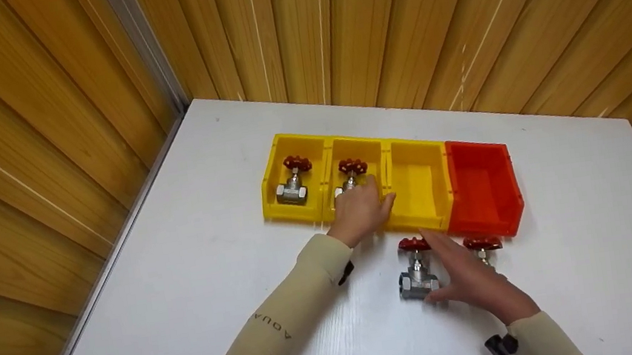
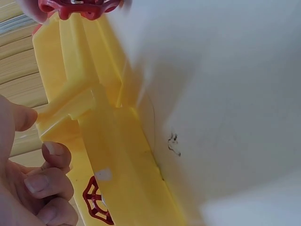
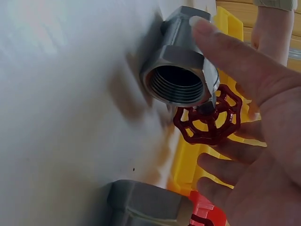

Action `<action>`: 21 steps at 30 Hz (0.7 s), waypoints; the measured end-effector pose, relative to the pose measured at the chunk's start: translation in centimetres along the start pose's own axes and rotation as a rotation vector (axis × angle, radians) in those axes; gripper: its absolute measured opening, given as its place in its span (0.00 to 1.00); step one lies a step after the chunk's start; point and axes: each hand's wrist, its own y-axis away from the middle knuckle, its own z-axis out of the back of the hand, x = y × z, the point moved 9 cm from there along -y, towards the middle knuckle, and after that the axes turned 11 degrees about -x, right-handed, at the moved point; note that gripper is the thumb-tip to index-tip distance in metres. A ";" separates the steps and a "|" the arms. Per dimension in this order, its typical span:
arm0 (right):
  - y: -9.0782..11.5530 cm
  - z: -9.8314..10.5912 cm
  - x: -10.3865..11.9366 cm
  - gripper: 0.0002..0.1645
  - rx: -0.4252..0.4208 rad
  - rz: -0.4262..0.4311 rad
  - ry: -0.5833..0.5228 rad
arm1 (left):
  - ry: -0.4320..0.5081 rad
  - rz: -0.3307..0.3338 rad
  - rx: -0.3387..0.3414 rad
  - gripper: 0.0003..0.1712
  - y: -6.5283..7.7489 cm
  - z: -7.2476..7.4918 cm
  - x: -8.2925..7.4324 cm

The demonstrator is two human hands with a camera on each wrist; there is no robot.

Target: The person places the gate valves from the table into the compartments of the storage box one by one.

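Note:
Four-part bins stand in a row: three yellow, one red. A gate valve with a red handwheel (image 1: 292, 190) sits in the leftmost yellow bin (image 1: 274, 204). My left hand (image 1: 360, 208) is over the second yellow bin, beside another valve (image 1: 353, 166); the left wrist view shows its fingers (image 2: 54, 181) loosely bent with nothing visible between them. My right hand (image 1: 469, 273) spreads around a third valve (image 1: 417, 277) on the table. Its thumb (image 3: 230, 49) lies along the metal body, other fingers beside the handwheel (image 3: 209, 117); firm contact cannot be made out.
Another valve (image 1: 482, 247) stands right of the third one, partly hidden by my right hand. The third yellow bin (image 1: 415, 189) and the red bin (image 1: 485, 186) hold nothing visible. Wood-panelled walls (image 1: 297, 33) border the white table (image 1: 179, 250).

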 end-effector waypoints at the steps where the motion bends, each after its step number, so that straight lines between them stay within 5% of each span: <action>1: 0.1 -0.1 0.0 0.77 0.000 0.003 0.010 | -0.001 -0.002 0.004 0.31 0.0 -0.1 -0.1; 21: 0.4 -1.1 0.9 0.81 -0.025 0.057 0.167 | -0.028 0.029 0.069 0.40 -0.6 -1.3 -0.8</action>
